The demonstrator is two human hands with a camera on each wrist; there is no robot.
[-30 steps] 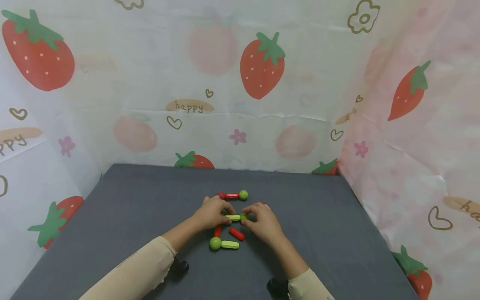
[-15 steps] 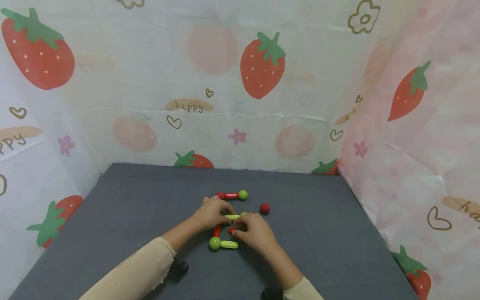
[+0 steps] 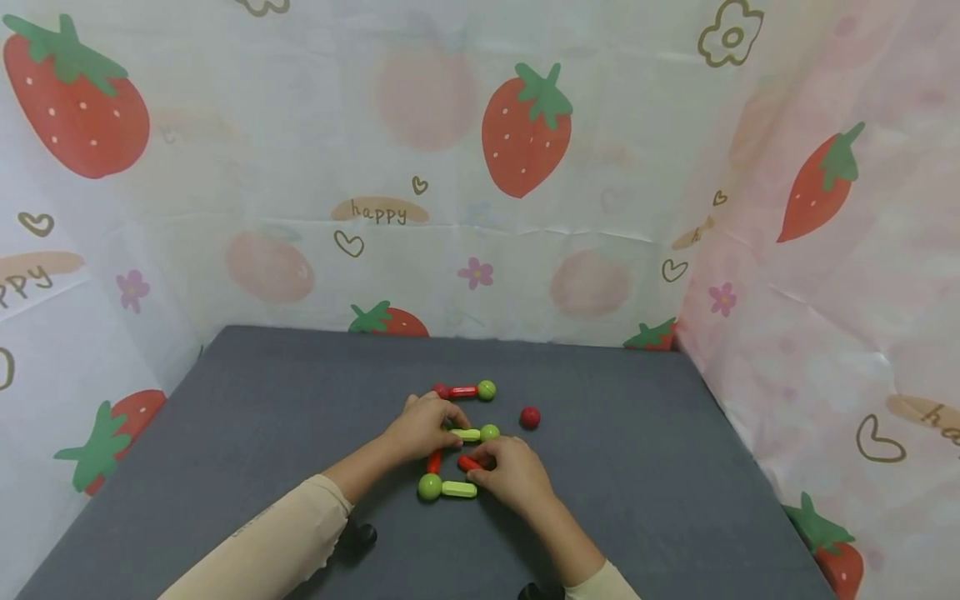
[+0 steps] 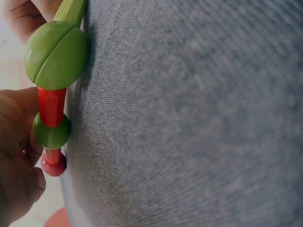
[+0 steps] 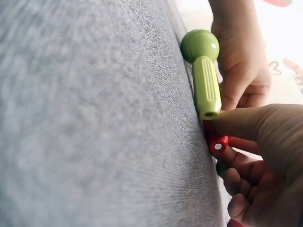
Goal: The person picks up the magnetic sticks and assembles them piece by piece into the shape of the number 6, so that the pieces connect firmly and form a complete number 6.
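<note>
Ball-and-rod magnetic building pieces form a frame on the grey cloth. My left hand (image 3: 422, 427) grips it at the left end of the middle light green rod (image 3: 467, 435), hiding that joint; a green ball (image 3: 490, 432) caps the rod's right end. My right hand (image 3: 517, 477) pinches a loose red magnetic rod (image 3: 468, 462) between thumb and fingers; its silvery end shows in the right wrist view. In front, a larger green ball (image 3: 430, 487) joins a red rod (image 3: 434, 463) and another light green rod (image 5: 207, 87). At the back, a short red rod (image 3: 463, 392) links a red and a green ball.
A single red ball (image 3: 530, 417) lies behind and right of my right hand. The grey table (image 3: 637, 450) is bordered by a strawberry-print sheet (image 3: 300, 167) at the back and sides. Black pieces (image 3: 365, 535) show beside both forearms.
My right hand has left the middle green ball, moved nearer and left, and taken hold of the loose red rod, turning it slightly. The red ball behind is uncovered. My left hand stays put.
</note>
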